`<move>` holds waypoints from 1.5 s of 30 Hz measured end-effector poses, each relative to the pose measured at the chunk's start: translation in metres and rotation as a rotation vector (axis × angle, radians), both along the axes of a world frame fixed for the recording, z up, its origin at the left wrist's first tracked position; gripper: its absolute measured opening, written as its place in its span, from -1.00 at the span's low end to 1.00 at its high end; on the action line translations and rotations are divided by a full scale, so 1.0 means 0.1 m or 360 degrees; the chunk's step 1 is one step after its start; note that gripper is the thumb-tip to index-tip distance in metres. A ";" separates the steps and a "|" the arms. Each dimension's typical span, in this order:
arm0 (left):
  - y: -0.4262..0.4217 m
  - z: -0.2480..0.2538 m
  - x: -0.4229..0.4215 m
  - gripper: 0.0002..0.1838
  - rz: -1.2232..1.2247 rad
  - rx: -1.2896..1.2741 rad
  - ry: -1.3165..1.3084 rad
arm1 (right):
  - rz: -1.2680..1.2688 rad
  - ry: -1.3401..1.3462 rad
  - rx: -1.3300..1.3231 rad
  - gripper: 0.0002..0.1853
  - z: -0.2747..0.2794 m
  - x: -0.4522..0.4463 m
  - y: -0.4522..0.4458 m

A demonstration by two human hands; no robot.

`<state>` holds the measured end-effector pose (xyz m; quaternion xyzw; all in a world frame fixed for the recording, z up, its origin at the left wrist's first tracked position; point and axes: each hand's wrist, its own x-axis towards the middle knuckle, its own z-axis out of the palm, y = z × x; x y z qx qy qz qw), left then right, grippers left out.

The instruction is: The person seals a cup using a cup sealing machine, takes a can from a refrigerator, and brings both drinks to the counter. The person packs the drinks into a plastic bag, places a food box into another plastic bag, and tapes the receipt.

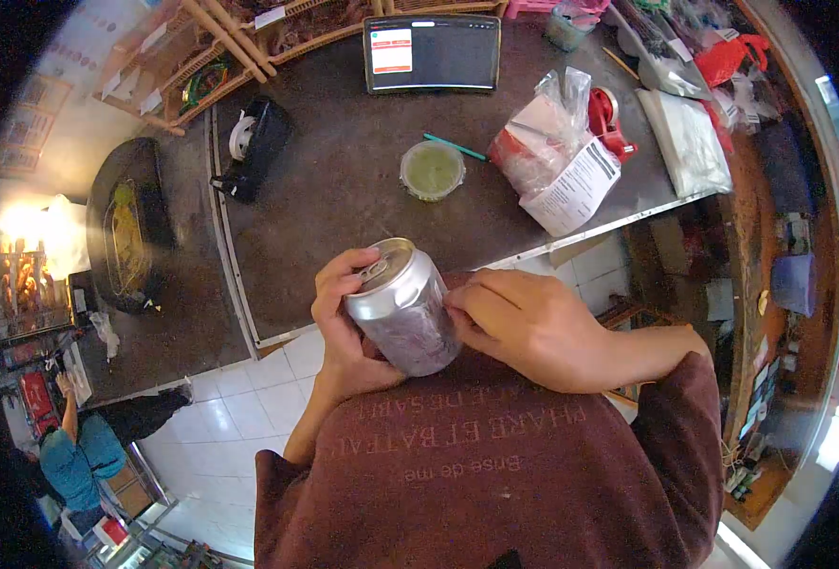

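Can (405, 318): one, silvery, lid and pull tab in view. We record it tilted, held up in front of the maroon shirt (495, 465), before the near edge of the tabletop (325, 228).

Left grip (339, 322): clasped around the can, fingers by the lid rim, thumb lower on the body.

Right grip (533, 327): fingers bent together against the can's right side; we cannot tell whether they pinch anything.

On the tabletop we count:
– Tub (432, 173), round, green contents, beyond the can.
– Straw (455, 145), green, just beside the tub, pointing toward the parcel.
– Parcel (547, 152), clear wrap, printed white label.
– Tape dispenser (611, 123), red, next to the parcel.
– Bags (687, 142), whitish plastic, stacked near the right end.
– Screen (432, 57), lit, at the far side.
– Black device (260, 156), white roll fitted, to the left.

Elsewhere we note a co-worker (78, 465) in a blue-green top, far lower left, one arm extended.
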<state>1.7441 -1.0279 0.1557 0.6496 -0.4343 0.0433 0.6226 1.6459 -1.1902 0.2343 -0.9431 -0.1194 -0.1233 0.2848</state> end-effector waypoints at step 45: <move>-0.03 -0.03 0.31 -0.01 -0.0121 -0.0010 0.0035 | 0.0207 -0.0021 0.0230 -0.76 -0.02 0.50 -0.12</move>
